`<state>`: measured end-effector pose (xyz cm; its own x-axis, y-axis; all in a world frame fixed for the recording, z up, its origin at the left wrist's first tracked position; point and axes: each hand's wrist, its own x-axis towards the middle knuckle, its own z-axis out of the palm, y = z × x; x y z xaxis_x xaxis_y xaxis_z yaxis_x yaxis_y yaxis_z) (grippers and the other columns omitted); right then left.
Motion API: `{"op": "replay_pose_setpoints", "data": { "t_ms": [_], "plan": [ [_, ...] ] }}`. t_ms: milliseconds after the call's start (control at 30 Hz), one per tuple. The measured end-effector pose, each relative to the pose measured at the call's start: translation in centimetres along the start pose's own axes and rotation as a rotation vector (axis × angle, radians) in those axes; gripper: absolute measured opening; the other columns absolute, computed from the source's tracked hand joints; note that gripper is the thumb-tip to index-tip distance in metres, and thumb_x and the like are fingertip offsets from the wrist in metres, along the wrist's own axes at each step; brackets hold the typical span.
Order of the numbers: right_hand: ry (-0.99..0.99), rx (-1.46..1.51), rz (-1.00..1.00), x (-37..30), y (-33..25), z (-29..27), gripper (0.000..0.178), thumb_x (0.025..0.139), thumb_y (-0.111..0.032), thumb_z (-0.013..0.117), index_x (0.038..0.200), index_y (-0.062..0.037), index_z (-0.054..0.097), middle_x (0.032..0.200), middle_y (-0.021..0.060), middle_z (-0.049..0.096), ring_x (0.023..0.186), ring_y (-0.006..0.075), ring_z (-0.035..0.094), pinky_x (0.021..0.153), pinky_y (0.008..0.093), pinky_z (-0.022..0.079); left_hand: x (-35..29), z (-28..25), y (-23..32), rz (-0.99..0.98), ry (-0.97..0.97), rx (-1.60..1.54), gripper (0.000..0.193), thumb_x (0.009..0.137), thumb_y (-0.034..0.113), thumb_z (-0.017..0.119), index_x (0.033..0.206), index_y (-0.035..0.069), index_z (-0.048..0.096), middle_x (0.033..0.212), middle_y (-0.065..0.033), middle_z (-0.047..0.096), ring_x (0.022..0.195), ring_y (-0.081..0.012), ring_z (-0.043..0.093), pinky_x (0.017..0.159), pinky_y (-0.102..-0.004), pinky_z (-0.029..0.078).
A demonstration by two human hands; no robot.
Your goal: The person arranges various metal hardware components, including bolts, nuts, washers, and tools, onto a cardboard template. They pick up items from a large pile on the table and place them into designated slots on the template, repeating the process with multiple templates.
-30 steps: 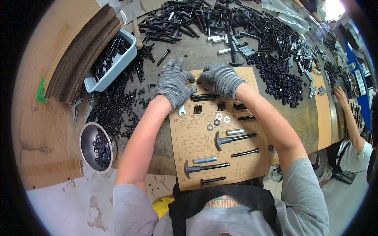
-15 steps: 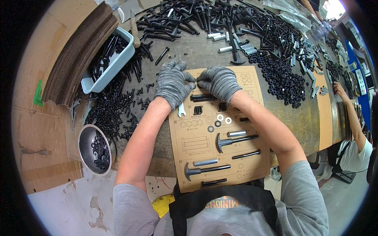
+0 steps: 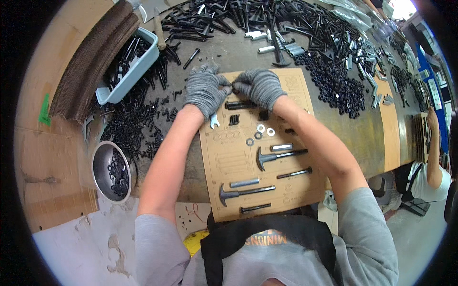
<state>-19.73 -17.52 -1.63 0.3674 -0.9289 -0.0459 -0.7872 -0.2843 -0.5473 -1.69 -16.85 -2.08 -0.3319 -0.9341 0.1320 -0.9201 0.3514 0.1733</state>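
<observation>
My left hand [image 3: 205,90] and my right hand [image 3: 262,89], both in grey knit gloves, meet over the top of a brown cardboard sheet [image 3: 305,200] printed with part outlines. Their fingertips pinch together around something small and dark, mostly hidden. Just below my right hand lie long black bolts [image 3: 237,105]. An open-end wrench [image 3: 214,121] sticks out under my left hand. Short black screws [image 3: 234,119], several washers [image 3: 260,128], silver tubes [image 3: 244,182], black rods with curved hammer-like heads [image 3: 248,192] and more bolts [image 3: 255,208] rest on the sheet.
Heaps of black hammer-headed rods [image 3: 243,14], nuts [image 3: 336,90] and screws [image 3: 129,124] cover the bench. A pale blue bin [image 3: 136,71] and a steel bowl [image 3: 98,174] of washers stand left. Another person's arm [image 3: 434,152] is at the far right.
The whole scene sits slightly higher and further left in the picture. My hands stay pinched together at the sheet's top. The other person's arm has shifted at the right.
</observation>
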Motion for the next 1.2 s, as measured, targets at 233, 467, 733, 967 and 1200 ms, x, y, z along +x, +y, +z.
{"op": "replay_pose_setpoints", "data": {
  "t_ms": [233, 467, 733, 967, 1200],
  "plan": [
    [0.105, -0.019, -0.269, -9.7, 1.6, -2.5, 0.018, 0.087, -0.024, 0.062, 0.097, -0.0123, 0.071, 0.094, 0.0102, 0.066, 0.089, 0.0280, 0.064, 0.080, 0.0383, 0.051, -9.3, -3.1, 2.5, 0.241, -0.007, -0.372, 0.019, 0.081, 0.021, 0.068, 0.096, 0.011, 0.073, 0.134, -0.0104, 0.053, 0.132, -0.0279, 0.041, 0.112, -0.0383, 0.031],
    [0.115, -0.418, -0.546, -12.6, 1.8, 0.1, 0.020, 0.081, -0.024, 0.064, 0.098, -0.0159, 0.072, 0.119, 0.0079, 0.062, 0.119, 0.0283, 0.052, 0.105, 0.0425, 0.037, -13.7, -1.2, 6.4, 0.296, -0.098, -0.151, 0.030, 0.087, 0.029, 0.061, 0.111, 0.013, 0.069, 0.136, -0.0155, 0.050, 0.133, -0.0334, 0.037, 0.114, -0.0471, 0.022],
    [0.067, -0.366, -0.478, -15.0, 1.6, -0.3, 0.031, 0.084, -0.035, 0.061, 0.107, -0.0157, 0.069, 0.125, 0.0083, 0.058, 0.125, 0.0283, 0.047, 0.110, 0.0480, 0.029, -13.0, 0.1, 6.4, 0.250, -0.064, -0.024, 0.033, 0.089, 0.032, 0.057, 0.115, 0.015, 0.068, 0.136, -0.0151, 0.049, 0.134, -0.0317, 0.036, 0.115, -0.0459, 0.019],
    [0.069, -0.446, -0.408, -14.3, 1.4, 1.0, 0.034, 0.087, -0.039, 0.057, 0.112, -0.0193, 0.068, 0.130, 0.0088, 0.054, 0.130, 0.0282, 0.041, 0.111, 0.0509, 0.024, -12.2, 0.5, 6.0, 0.243, -0.098, 0.026, 0.035, 0.093, 0.034, 0.051, 0.120, 0.018, 0.065, 0.139, -0.0130, 0.048, 0.135, -0.0298, 0.035, 0.116, -0.0465, 0.016],
    [0.065, -0.430, -0.412, -14.0, 1.7, 1.1, 0.033, 0.086, -0.039, 0.058, 0.112, -0.0203, 0.068, 0.130, 0.0080, 0.054, 0.130, 0.0276, 0.041, 0.111, 0.0519, 0.024, -12.2, 0.8, 5.9, 0.269, -0.038, -0.006, 0.033, 0.091, 0.031, 0.055, 0.118, 0.015, 0.066, 0.137, -0.0148, 0.049, 0.133, -0.0312, 0.037, 0.117, -0.0464, 0.016]
  ]
}}
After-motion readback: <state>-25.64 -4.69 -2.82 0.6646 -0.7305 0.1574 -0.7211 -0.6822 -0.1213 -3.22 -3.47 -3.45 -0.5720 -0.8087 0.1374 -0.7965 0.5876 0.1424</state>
